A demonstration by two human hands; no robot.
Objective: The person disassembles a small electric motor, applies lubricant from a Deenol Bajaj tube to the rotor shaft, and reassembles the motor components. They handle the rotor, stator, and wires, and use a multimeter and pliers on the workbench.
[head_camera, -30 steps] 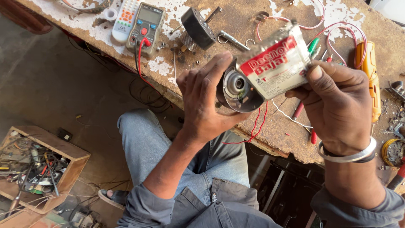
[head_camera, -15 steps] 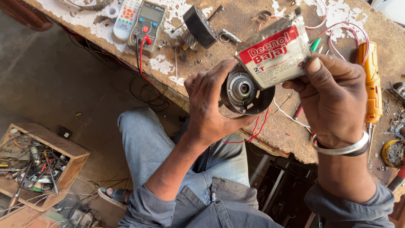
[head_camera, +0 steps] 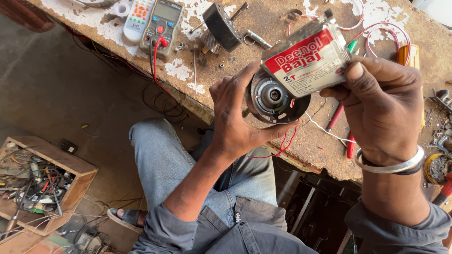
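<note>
Two hands | left hand (head_camera: 235, 122) grips motor (head_camera: 273, 96) | right hand (head_camera: 381, 108) tin (head_camera: 306, 61), spout hidden

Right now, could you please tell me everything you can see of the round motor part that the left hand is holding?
The round motor part is a dark, worn metal disc with a silver hub and a hole at its centre, facing the camera. The left hand grips its left edge and underside. The red-and-white oil can, held by the right hand, overlaps its upper right. Thin red wires hang below it, above the workbench edge.
</note>
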